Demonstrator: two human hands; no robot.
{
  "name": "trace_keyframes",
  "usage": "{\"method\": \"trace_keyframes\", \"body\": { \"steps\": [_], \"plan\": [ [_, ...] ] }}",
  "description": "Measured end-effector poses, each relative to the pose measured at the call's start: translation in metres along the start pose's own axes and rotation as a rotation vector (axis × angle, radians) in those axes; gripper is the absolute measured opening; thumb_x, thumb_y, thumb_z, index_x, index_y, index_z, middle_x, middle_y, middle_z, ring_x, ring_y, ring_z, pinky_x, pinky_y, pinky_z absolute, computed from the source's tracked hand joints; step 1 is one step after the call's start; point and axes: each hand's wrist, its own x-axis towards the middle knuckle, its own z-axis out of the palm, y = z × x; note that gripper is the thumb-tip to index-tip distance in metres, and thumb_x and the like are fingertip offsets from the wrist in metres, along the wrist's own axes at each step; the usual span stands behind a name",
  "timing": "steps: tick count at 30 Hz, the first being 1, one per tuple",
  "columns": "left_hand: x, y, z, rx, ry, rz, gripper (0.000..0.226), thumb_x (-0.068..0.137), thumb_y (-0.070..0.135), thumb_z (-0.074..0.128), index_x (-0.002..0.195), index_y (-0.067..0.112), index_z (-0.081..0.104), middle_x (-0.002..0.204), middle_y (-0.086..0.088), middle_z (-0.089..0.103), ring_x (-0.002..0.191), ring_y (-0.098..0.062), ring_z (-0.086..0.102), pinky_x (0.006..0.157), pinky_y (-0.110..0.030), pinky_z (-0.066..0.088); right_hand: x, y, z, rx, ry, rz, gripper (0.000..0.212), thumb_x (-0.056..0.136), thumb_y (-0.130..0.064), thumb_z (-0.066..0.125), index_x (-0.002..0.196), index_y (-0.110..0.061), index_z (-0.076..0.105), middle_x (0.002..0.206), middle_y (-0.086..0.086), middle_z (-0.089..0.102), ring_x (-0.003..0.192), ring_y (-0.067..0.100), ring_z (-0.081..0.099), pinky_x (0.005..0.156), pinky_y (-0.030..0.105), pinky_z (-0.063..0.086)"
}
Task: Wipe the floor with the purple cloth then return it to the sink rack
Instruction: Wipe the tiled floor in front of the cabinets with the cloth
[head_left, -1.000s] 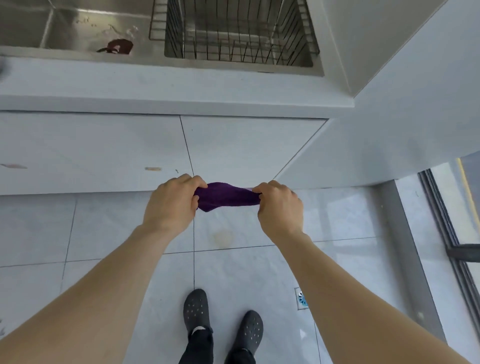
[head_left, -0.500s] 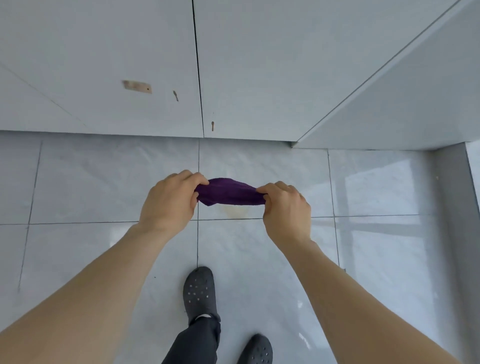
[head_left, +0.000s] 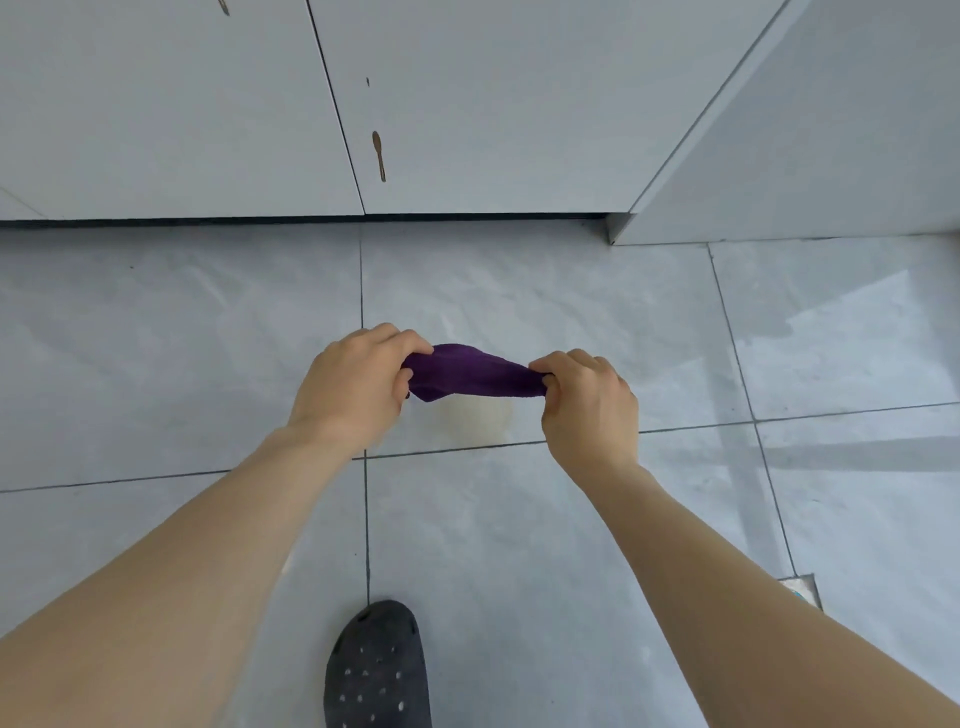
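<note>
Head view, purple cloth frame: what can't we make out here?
- Sink rack: out of frame above the white cabinet doors.
- Purple cloth: both ends buried in the left hand and right hand; whether it touches the grey floor tiles is unclear.
- Yellowish floor stain: top edge hidden by the cloth.
- Dark perforated clog: cut off by the bottom edge.
- Floor drain: mostly behind the right forearm.
</note>
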Motion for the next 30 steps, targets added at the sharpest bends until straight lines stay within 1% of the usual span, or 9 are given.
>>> {"method": "trace_keyframes", "body": {
  "steps": [8,12,15,19,21,23,26,28,30],
  "plan": [
    [0.044,-0.027,0.078,0.002,0.094,0.048,0.031,0.093,0.013,0.060,0.122,0.026,0.064,0.109,0.002,0.068,0.099,-0.026,0.062,0.082,-0.045,0.053,0.032,0.034,0.078,0.055,0.128,0.024,0.035,0.088,0.006,0.052,0.103,-0.018,0.072,0.088,0.004,0.067,0.082,0.030,0.054,0.060,0.036,0.040],
    [0.041,-0.035,0.116,0.004,-0.001,0.068,0.026,0.096,0.020,0.059,0.120,0.026,0.065,0.111,0.002,0.067,0.106,-0.024,0.060,0.083,-0.044,0.052,0.025,0.048,0.112,0.077,0.041,0.037,0.028,0.090,0.000,0.054,0.106,-0.015,0.073,0.091,0.006,0.068,0.089,0.031,0.057,0.064,0.036,0.042],
    [0.032,-0.043,0.137,-0.027,-0.079,0.048,0.025,0.097,0.024,0.057,0.120,0.029,0.065,0.115,0.007,0.065,0.110,-0.020,0.058,0.086,-0.042,0.052,0.015,0.048,0.131,0.100,-0.010,0.005,0.019,0.092,-0.015,0.062,0.109,-0.016,0.071,0.096,0.006,0.068,0.092,0.030,0.058,0.071,0.037,0.046],
    [0.025,-0.058,0.140,-0.091,0.036,0.015,0.024,0.098,0.025,0.053,0.120,0.031,0.062,0.110,0.009,0.067,0.104,-0.019,0.061,0.081,-0.041,0.054,0.006,0.034,0.145,0.118,-0.011,-0.087,0.042,0.092,-0.043,0.064,0.127,-0.020,0.061,0.119,0.004,0.066,0.111,0.028,0.058,0.090,0.045,0.049],
    [0.023,-0.076,0.137,-0.059,0.152,-0.028,0.026,0.098,0.025,0.051,0.122,0.030,0.059,0.115,0.005,0.068,0.106,-0.024,0.061,0.087,-0.043,0.052,0.006,0.023,0.154,0.102,-0.076,-0.079,0.057,0.093,-0.057,0.055,0.139,-0.024,0.052,0.139,0.009,0.057,0.133,0.032,0.047,0.106,0.052,0.041],
    [0.021,-0.100,0.135,0.023,0.196,-0.099,0.035,0.099,0.029,0.047,0.133,0.024,0.054,0.133,-0.003,0.062,0.122,-0.029,0.056,0.103,-0.045,0.043,0.010,0.009,0.165,0.077,-0.181,0.004,0.072,0.091,-0.072,0.041,0.149,-0.029,0.036,0.157,0.014,0.038,0.149,0.036,0.024,0.119,0.060,0.021],
    [0.013,-0.132,0.139,0.147,0.129,-0.230,0.056,0.101,0.043,0.033,0.151,0.017,0.036,0.159,-0.007,0.037,0.148,-0.029,0.030,0.123,-0.046,0.019,0.022,-0.018,0.186,0.087,-0.225,0.147,0.091,0.083,-0.086,0.023,0.155,-0.029,0.017,0.165,0.019,0.013,0.153,0.040,-0.004,0.117,0.070,0.000],
    [0.008,-0.144,0.146,0.150,0.092,-0.259,0.067,0.099,0.051,0.020,0.157,0.018,0.022,0.166,-0.004,0.021,0.154,-0.024,0.013,0.126,-0.043,0.006,0.030,-0.033,0.199,0.084,-0.211,0.231,0.099,0.081,-0.089,0.018,0.156,-0.026,0.007,0.166,0.021,0.002,0.152,0.041,-0.013,0.114,0.074,-0.005],
    [0.005,-0.149,0.157,0.112,0.065,-0.270,0.071,0.097,0.055,0.011,0.159,0.019,0.010,0.168,-0.001,0.009,0.156,-0.020,0.000,0.127,-0.042,0.001,0.033,-0.043,0.210,0.040,-0.185,0.275,0.103,0.081,-0.090,0.017,0.157,-0.023,-0.001,0.166,0.022,-0.004,0.151,0.042,-0.017,0.112,0.077,-0.006]
  ]
}}
